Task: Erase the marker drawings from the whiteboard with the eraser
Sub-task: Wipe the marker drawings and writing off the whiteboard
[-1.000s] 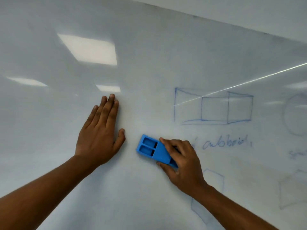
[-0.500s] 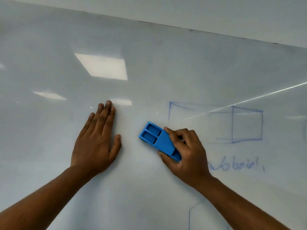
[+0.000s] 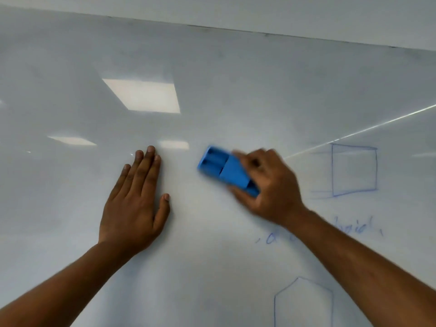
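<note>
Eraser (image 3: 226,171) is pressed on the whiteboard (image 3: 236,79), gripped by the right hand (image 3: 271,185), fingers curled round it, kinda blurry. Left hand (image 3: 134,201) lies flat and spread on the board, holding nothing. Looks like mid-wipe to me; next it needs to go right over the box (image 3: 354,171), the faint writing (image 3: 354,228) and the lower shape (image 3: 304,300).

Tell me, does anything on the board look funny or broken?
Nothing is broken. The box drawing is only half there, its left part wiped away, and the word below is smudged. The eraser looks blurry.
</note>
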Demonstrator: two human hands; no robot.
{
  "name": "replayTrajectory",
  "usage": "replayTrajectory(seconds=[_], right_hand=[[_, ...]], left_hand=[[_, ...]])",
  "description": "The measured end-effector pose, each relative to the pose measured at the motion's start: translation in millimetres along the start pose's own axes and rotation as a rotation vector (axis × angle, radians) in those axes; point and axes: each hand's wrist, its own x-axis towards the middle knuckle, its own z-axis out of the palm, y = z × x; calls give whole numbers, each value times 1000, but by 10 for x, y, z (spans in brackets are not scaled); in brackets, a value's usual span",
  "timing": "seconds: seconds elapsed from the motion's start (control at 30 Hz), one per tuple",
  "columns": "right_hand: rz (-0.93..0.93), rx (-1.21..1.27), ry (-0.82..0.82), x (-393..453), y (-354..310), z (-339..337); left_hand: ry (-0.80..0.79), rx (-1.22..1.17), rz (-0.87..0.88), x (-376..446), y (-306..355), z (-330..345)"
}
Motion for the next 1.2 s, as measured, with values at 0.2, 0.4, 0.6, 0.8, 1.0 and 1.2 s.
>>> replayTrajectory(seconds=[0.2, 0.4, 0.6, 0.8, 1.0, 1.2], right_hand=[[790, -125, 262, 326, 299, -88], [154, 6, -7, -224, -282, 15], [1055, -192, 293, -389, 972, -623], [713, -205, 125, -363, 284, -416], [495, -192, 17, -624, 713, -615], [1263, -232, 340, -696, 1602, -963]], left_hand=[[7, 8, 82, -17, -21, 13], [1, 5, 111, -31, -62, 9], [-7, 30, 108, -30, -42, 14], [-12, 4, 73, -55, 46, 14], [-48, -11, 176, -292, 610, 207], [-17, 14, 150, -331, 661, 271]])
